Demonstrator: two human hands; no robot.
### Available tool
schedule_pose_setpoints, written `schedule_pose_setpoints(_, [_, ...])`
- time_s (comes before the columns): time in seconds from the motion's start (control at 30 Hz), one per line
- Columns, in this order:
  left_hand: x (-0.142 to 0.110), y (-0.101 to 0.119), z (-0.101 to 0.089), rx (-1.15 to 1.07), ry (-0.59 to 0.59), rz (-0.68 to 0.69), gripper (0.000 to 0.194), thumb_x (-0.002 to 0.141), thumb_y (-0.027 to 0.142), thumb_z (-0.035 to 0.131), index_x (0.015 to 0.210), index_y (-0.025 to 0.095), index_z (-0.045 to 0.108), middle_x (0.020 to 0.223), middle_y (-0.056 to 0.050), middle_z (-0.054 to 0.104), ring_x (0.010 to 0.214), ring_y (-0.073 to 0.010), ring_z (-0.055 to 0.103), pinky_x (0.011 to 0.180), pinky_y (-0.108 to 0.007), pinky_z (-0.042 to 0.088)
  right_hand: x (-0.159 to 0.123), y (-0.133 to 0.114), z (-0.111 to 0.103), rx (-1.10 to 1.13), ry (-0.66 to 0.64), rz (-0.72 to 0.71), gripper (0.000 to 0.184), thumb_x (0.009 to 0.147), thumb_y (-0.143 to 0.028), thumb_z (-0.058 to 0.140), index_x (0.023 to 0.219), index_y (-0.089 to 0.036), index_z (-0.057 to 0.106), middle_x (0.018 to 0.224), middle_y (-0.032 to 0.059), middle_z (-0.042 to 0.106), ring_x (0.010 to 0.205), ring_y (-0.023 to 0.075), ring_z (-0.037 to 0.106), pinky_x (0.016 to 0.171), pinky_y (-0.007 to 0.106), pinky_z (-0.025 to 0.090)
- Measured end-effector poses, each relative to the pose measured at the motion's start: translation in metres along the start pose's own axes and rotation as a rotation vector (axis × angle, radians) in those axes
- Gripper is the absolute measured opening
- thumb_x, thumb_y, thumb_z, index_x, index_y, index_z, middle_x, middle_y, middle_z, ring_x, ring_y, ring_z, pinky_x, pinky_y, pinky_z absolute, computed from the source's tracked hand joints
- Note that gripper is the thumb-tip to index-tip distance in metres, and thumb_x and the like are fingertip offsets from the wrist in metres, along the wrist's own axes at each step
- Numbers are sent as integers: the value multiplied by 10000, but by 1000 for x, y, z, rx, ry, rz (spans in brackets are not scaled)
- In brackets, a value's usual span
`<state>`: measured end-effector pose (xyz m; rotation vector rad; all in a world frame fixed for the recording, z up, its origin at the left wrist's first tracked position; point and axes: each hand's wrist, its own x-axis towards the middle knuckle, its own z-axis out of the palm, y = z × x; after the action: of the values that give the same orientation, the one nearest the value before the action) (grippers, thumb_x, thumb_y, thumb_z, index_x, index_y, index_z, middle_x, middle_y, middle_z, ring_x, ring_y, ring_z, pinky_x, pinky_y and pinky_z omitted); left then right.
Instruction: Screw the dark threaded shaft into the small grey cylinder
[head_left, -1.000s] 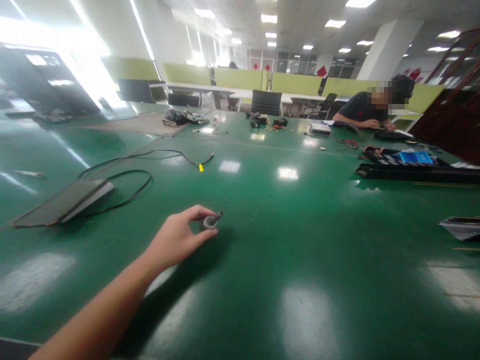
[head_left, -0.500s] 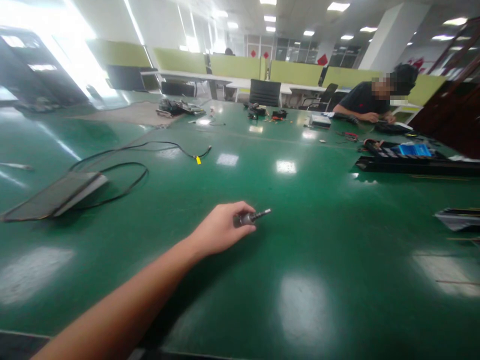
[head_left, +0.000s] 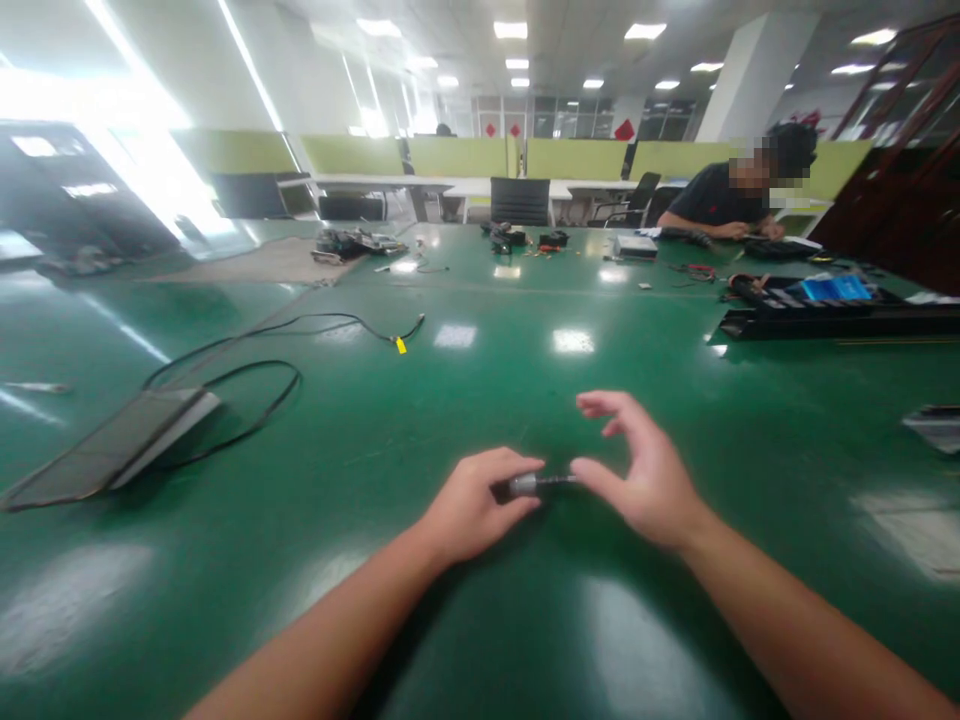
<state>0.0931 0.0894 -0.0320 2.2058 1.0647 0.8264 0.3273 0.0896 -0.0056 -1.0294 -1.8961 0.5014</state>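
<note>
My left hand (head_left: 476,508) is closed around the handle of a short grey screwdriver-like tool (head_left: 525,485), just above the green table. Its thin dark shaft points right, and the far end of the handle is hidden in the palm. My right hand (head_left: 645,480) is open beside it, with curved fingers and the thumb spread apart. The right thumb is at the shaft's tip; whether it touches cannot be made out.
A grey wedge-shaped device (head_left: 112,450) with a black cable (head_left: 300,365) and a yellow tag lies left. At right is a long black housing (head_left: 810,322) with a blue piece. Electronic parts (head_left: 356,243) lie at the back. A person (head_left: 720,200) sits working at the far right.
My right hand has come in from the right, close to the tool's tip. The tool in my left hand now points more level to the right. The view has tilted up slightly.
</note>
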Motion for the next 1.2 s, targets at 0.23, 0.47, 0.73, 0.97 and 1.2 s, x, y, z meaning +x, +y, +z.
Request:
schedule_pose_setpoints(0.23, [6, 0, 0, -35, 163, -136, 279, 761, 214, 761, 1017, 206, 650, 955, -1, 696, 874, -163, 643, 785, -269, 479, -9, 22, 37, 136, -145, 120, 481, 705, -91, 639, 1162, -216, 557, 1101, 59, 607, 974, 220, 583, 851, 357, 478])
schedule_pose_setpoints(0.47, [10, -3, 3, -74, 131, -110, 236, 788, 291, 763, 995, 223, 671, 925, 10, 703, 842, -157, 643, 765, -262, 466, -10, 24, 38, 169, -160, 188, 401, 727, -85, 662, 1100, -217, 593, 1042, 36, 638, 952, 200, 608, 861, 332, 479])
schedule_pose_setpoints(0.73, [8, 3, 3, -93, 77, -103, 226, 831, 301, 720, 1038, 234, 659, 954, 14, 698, 865, -151, 640, 778, -252, 463, -12, 18, 37, 167, -192, 147, 267, 756, -83, 669, 989, -210, 638, 933, 16, 649, 861, 181, 611, 784, 301, 481])
schedule_pose_setpoints(0.97, [9, 3, 1, -83, 68, -118, 232, 838, 317, 701, 1040, 210, 661, 955, -14, 699, 865, -175, 643, 781, -275, 480, -12, 14, 38, 218, -159, 152, 255, 775, -52, 640, 979, -205, 648, 932, 10, 657, 864, 167, 620, 790, 285, 492])
schedule_pose_setpoints(1.2, [9, 4, 1, -72, 50, -111, 244, 844, 334, 697, 1052, 212, 662, 973, -21, 705, 884, -179, 648, 806, -284, 489, -12, 12, 37, 187, -139, 145, 159, 813, -95, 641, 927, -201, 675, 896, 13, 671, 834, 169, 630, 761, 285, 488])
